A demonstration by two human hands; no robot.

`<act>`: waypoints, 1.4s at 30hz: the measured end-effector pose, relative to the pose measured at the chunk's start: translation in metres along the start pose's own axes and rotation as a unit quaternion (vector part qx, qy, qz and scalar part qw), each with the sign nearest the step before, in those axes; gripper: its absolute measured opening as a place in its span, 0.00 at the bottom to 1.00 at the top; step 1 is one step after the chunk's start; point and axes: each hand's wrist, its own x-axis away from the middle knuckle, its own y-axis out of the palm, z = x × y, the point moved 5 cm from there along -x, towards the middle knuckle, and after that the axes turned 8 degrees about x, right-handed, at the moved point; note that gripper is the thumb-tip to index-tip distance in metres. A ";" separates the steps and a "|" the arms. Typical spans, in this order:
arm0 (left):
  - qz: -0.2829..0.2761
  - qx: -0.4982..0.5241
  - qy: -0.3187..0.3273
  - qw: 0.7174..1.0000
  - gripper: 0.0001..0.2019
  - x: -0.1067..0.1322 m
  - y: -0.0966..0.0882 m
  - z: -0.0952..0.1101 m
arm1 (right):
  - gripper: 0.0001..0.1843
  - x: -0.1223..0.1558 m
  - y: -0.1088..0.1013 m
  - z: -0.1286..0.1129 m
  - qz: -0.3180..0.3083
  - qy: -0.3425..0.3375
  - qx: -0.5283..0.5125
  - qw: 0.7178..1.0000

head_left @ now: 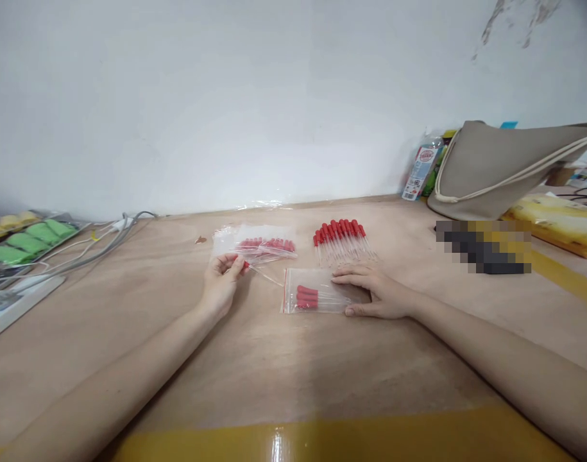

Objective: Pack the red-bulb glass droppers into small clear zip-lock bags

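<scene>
One wood-toned counter [201,385] carries everything, running back to a pale wall. At its right rear slumps a gray bag [509,170] with a cream cord, a yellow package [557,221] lying just in front of it. The left hand [223,279] and right hand [370,292] are at the middle: the left pinches the red bulb of a single dropper, while the right lies with thumb and fingers spread over the right end of a clear zip bag [322,277]. Inside that bag, several droppers lie side by side, red bulbs toward its red-striped left edge. Behind the left hand, filled bags [264,232] overlap; to their right, loose droppers [341,231] fan out in a cluster. The held dropper [246,264] points its thin tube rightward, tip near the bag's striped edge; whether it touches, I cannot tell.
</scene>
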 end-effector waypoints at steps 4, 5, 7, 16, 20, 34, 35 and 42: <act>-0.018 0.002 -0.032 0.999 0.23 0.008 0.014 -0.010 | 0.35 -0.001 -0.001 -0.002 -0.008 0.008 0.005 1.000; -0.027 -0.001 -0.042 0.999 0.23 0.010 0.016 -0.012 | 0.35 -0.001 -0.001 -0.002 -0.007 0.010 0.005 1.000; -0.050 -0.013 -0.065 0.997 0.22 0.016 0.021 -0.015 | 0.35 -0.001 -0.001 -0.002 -0.007 0.013 0.003 1.000; -0.190 -0.149 -0.116 0.964 0.17 0.026 0.041 -0.019 | 0.35 -0.001 0.000 -0.001 -0.016 0.014 0.004 1.000; -0.229 -0.168 -0.102 0.953 0.18 0.029 0.052 -0.020 | 0.35 -0.002 0.000 -0.002 -0.013 0.012 0.007 1.000; -0.205 -0.145 -0.027 0.968 0.20 0.028 0.061 -0.031 | 0.35 -0.001 -0.001 -0.002 -0.004 0.003 -0.006 1.000; -0.210 -0.146 -0.029 0.966 0.19 0.030 0.063 -0.031 | 0.35 -0.001 -0.001 -0.002 -0.002 0.003 -0.007 1.000; -0.274 -0.170 -0.036 0.946 0.14 0.039 0.069 -0.032 | 0.34 -0.001 0.000 -0.003 0.002 -0.007 0.007 1.000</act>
